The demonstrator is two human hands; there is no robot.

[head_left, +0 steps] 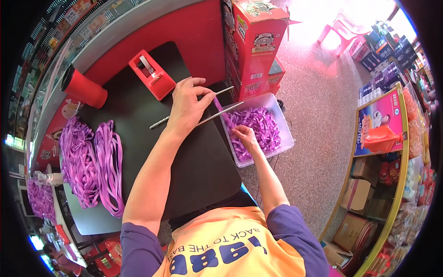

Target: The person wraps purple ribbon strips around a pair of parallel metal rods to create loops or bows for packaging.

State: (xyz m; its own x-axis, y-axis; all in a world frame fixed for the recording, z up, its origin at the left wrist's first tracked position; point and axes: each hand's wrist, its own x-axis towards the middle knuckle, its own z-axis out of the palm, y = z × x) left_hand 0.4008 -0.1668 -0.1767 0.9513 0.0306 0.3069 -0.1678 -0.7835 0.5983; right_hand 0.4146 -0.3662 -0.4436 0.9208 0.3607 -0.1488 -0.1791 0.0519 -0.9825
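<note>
My left hand [187, 107] rests on the black table [184, 161] and grips two long metal rods [226, 111] with a strip of purple ribbon [218, 104] at their far end. My right hand [244, 137] reaches down into a clear plastic tub [287, 138] filled with short purple ribbon pieces [260, 127], fingers closed among them. The tub sits just past the table's right edge.
A red tape dispenser [152, 74] and a red cylinder [83, 87] stand at the back of the table. Bundles of long purple ribbon [92, 161] lie at its left. Red cardboard boxes [254, 41] stand behind the tub. Shelves of goods [392, 152] line the right.
</note>
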